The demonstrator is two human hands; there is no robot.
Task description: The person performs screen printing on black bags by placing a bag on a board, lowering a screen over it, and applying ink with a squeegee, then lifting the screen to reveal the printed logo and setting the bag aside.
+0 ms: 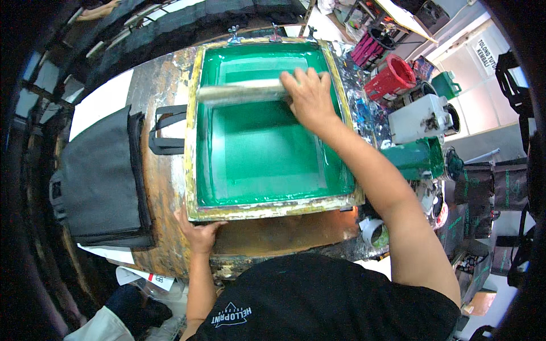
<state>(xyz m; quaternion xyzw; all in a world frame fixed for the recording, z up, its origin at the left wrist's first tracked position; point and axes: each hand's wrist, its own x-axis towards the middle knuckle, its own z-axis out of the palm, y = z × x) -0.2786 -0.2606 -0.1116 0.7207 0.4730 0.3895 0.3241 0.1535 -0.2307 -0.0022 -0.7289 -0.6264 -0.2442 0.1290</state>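
Observation:
My right hand [310, 96] is closed round the right end of a squeegee [242, 91] with a pale wooden handle, blurred by motion. The squeegee lies across the upper part of a screen printing frame [276, 211], whose mesh is coated in green ink [273, 148]. Down at the frame's near left corner, my left hand [199, 234] grips the edge, its thumb along the front rail. Under the frame's left side lies a black bag, its handle loops [165, 152] sticking out; the frame hides the rest.
A stack of black bags [102, 176] lies at the table's left. Metal clamps [234, 35] line the frame's far edge. On the right stand a red bucket [392, 78], a white jerrycan [418, 119], a green ink container [415, 158] and a white cup [372, 232].

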